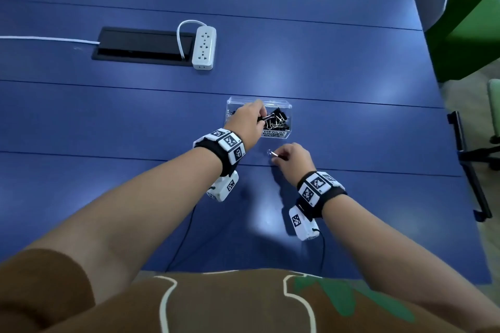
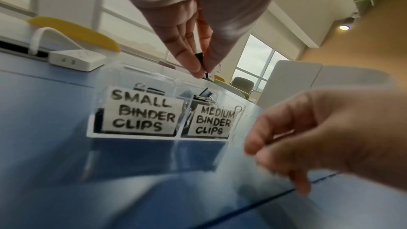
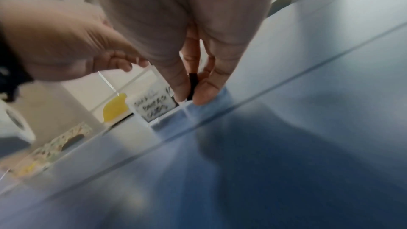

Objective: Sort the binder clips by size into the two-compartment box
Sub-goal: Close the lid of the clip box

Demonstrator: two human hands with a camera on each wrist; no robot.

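Note:
A clear two-compartment box [image 1: 285, 105] stands mid-table, labelled "SMALL BINDER CLIPS" [image 2: 141, 113] on the left and "MEDIUM BINDER CLIPS" [image 2: 212, 123] on the right. Several black clips [image 1: 278, 119] fill the medium side. My left hand [image 1: 261, 119] hovers over the box and pinches a black binder clip [image 2: 199, 57] by its body, wire handles [image 1: 269, 117] pointing right. Which compartment it is above I cannot tell. My right hand [image 1: 276, 159] is near the table just in front of the box and pinches another black clip [image 3: 192, 85], its silver handle [image 1: 273, 154] sticking out.
A white power strip [image 1: 204, 47] and a black cable hatch [image 1: 143, 44] lie at the far left. The blue table [image 1: 108, 121] ends at the right, where a black chair armrest [image 1: 470, 165] stands. Thin black cables [image 1: 186, 238] run to my wrists.

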